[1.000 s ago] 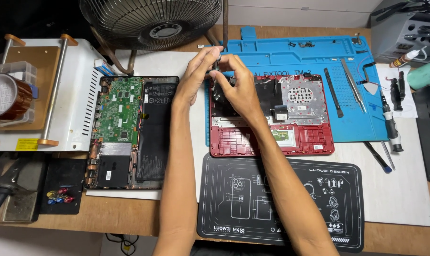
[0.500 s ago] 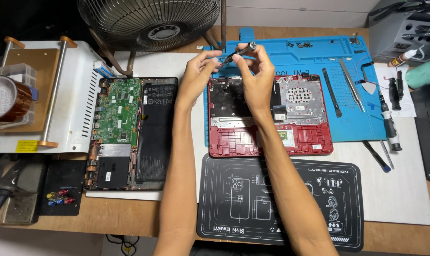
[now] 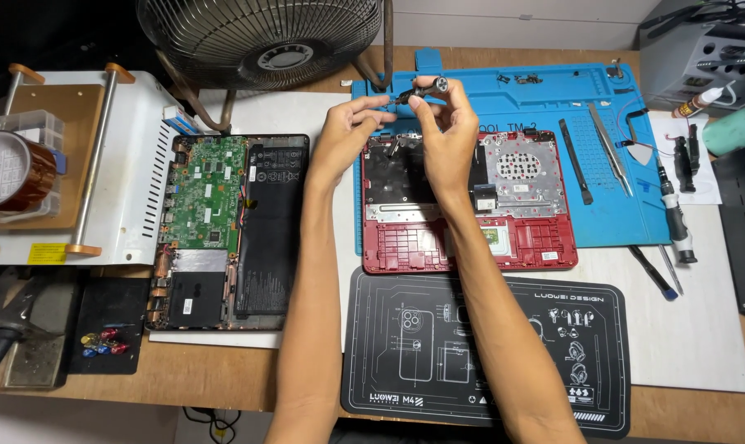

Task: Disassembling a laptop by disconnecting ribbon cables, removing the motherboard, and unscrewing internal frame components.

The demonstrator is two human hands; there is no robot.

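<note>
Surface: a wooden workbench (image 3: 224, 374), its bare top showing along the near edge, most of it covered by mats and open laptop parts.
Blue mat: a blue silicone repair mat (image 3: 611, 222) lies at the back right, with a black spudger (image 3: 576, 160) and tweezers (image 3: 609, 148) on it.
Black mat: a black printed work mat (image 3: 488, 353) lies nearest the person, under both forearms.
Red case: a red laptop shell (image 3: 471, 238), opened up, rests on the blue mat right below the hands.
Left hand: the left hand (image 3: 345, 140) is raised over the red shell, fingertips pinching the tip of a small screwdriver (image 3: 419, 89).
Right hand: the right hand (image 3: 448, 131) pinches the same screwdriver at its handle, fingers curled round it.
Screwdriver: held in the air between both hands, above the back edge of the red shell, tilted nearly level.
Left side: a black laptop base (image 3: 229, 230) with a green board lies open, beside a white machine (image 3: 101, 164) carrying a roll of amber tape (image 3: 15, 168).
Back: a floor fan (image 3: 261, 41) stands behind the bench.
Right: a grey box (image 3: 701, 57) sits in the far corner.
</note>
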